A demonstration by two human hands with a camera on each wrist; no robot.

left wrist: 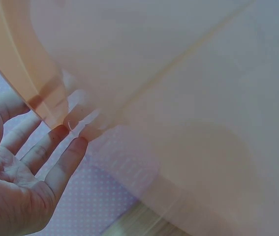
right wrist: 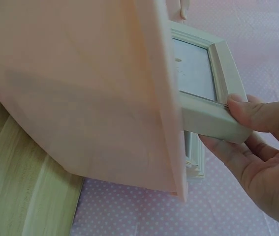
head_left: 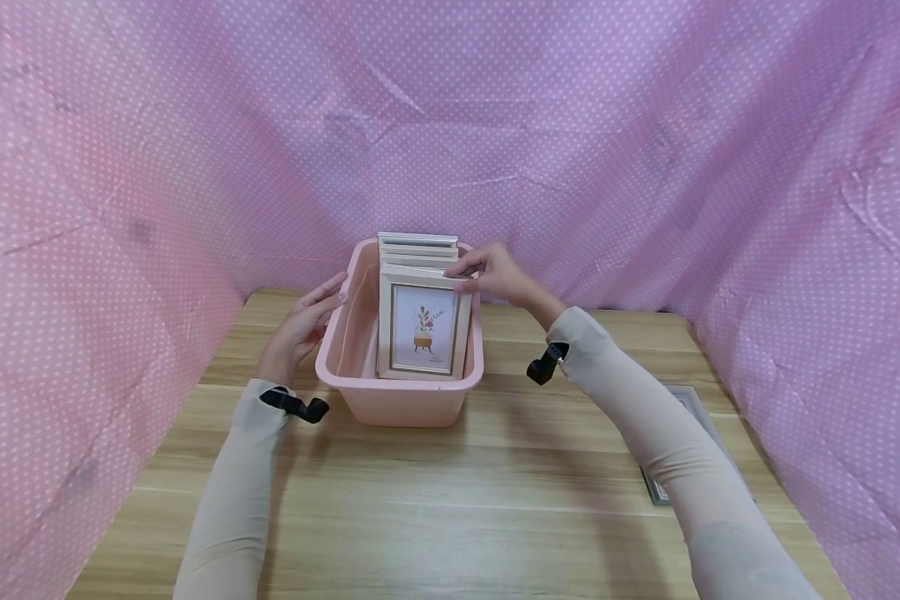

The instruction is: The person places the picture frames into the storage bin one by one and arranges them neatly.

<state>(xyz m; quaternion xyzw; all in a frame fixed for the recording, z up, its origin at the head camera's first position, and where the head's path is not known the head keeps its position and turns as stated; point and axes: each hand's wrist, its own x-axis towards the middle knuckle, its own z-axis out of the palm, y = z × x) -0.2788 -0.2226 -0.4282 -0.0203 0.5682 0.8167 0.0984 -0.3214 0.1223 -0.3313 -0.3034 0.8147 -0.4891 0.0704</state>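
A pink plastic basin (head_left: 401, 407) stands toward the back of the table, with several picture frames upright inside. The frontmost picture frame (head_left: 386, 333) is cream-edged and shows a potted plant print; its lower end is down in the basin. My right hand (head_left: 498, 275) pinches its top right corner, and in the right wrist view the thumb (right wrist: 247, 110) lies on the front, fingers behind. Behind it stand other picture frames (head_left: 418, 240), only their top edges showing. My left hand (head_left: 303, 325) touches the basin's left rim with straight fingers (left wrist: 65, 167).
A grey picture frame (head_left: 682, 396) lies on the wooden table (head_left: 420, 517) at the right, partly hidden under my right forearm. Pink dotted cloth (head_left: 450, 125) hangs close behind the basin and along both sides of the table.
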